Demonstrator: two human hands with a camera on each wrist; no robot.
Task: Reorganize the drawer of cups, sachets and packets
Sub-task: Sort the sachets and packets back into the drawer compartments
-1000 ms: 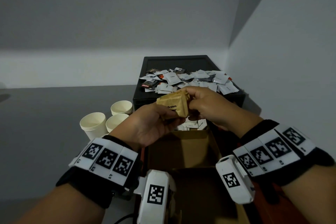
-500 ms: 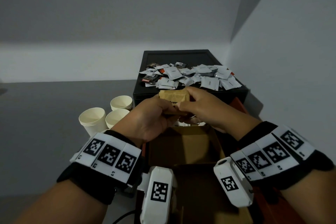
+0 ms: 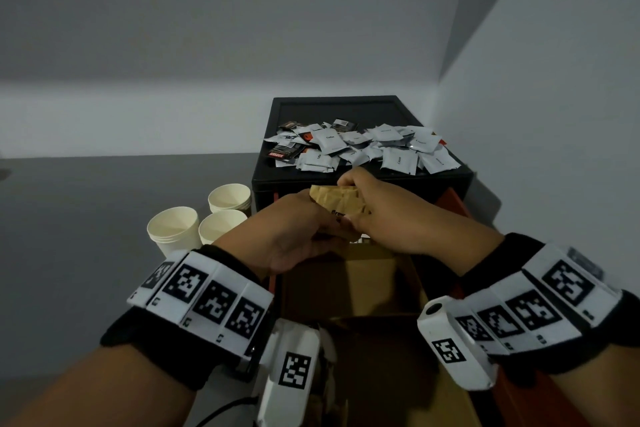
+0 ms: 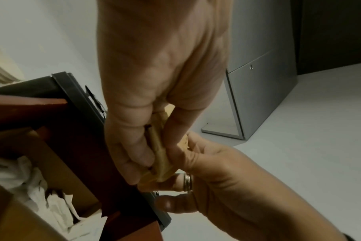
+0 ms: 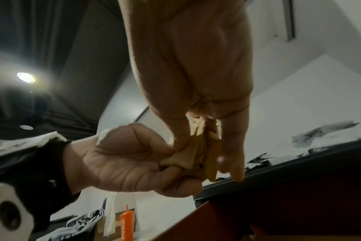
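Honestly, both the left hand (image 3: 294, 236) and right hand (image 3: 381, 208) are pinching the brown sachets (image 3: 337, 199) tight, so I'm thinking squaring their edges before dropping them into the cardboard divider (image 3: 349, 284) works best.

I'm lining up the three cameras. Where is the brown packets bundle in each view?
Head: brown packets centre, between both hands.
Left wrist: lower centre, edge-on between fingers.
Right wrist: centre, pinched by both hands.
Shared landmark: black box rim.

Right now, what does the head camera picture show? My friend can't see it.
Both hands, left hand and right hand, grip small brown paper packets above an open drawer; three cream paper cups stand left.
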